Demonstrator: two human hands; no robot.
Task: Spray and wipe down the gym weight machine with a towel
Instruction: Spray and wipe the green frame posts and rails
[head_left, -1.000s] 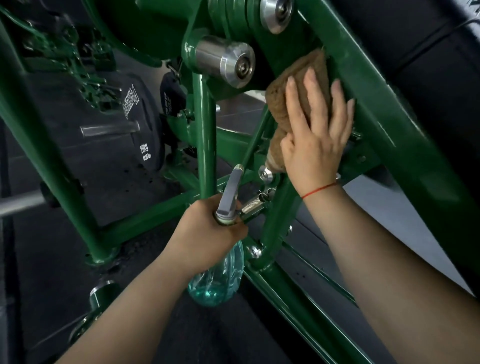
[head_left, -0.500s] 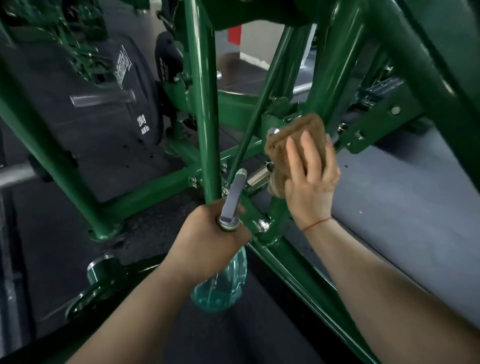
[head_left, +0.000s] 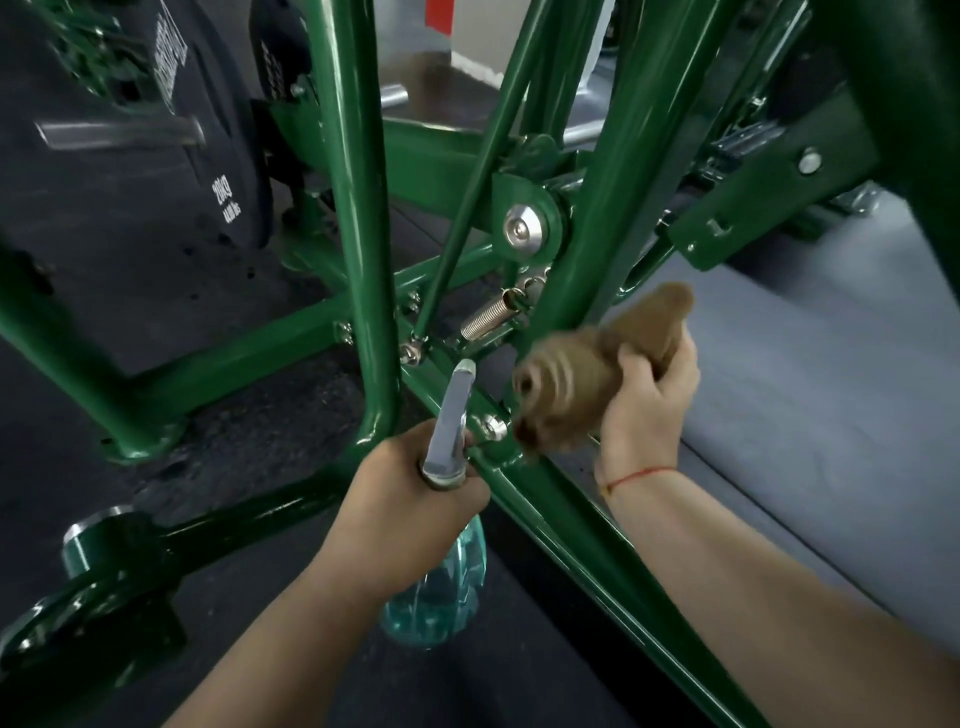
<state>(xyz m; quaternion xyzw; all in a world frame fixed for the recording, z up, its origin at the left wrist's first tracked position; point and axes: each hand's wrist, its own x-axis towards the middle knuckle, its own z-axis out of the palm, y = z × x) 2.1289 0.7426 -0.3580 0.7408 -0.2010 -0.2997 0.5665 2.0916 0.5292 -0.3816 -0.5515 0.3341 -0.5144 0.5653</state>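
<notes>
Left hand: your left hand (head_left: 410, 499) is curled tight round the neck of the spray bottle (head_left: 439, 592); its teal body hangs below your fist, and its silver head points up.
Right hand: your right hand (head_left: 649, 410) clutches the bunched brown towel (head_left: 566, 389), fingers wrapped over it.
Towel: blurred; its lower end meets the green machine frame (head_left: 358, 208) just beside a silver bolt (head_left: 493, 427).
</notes>
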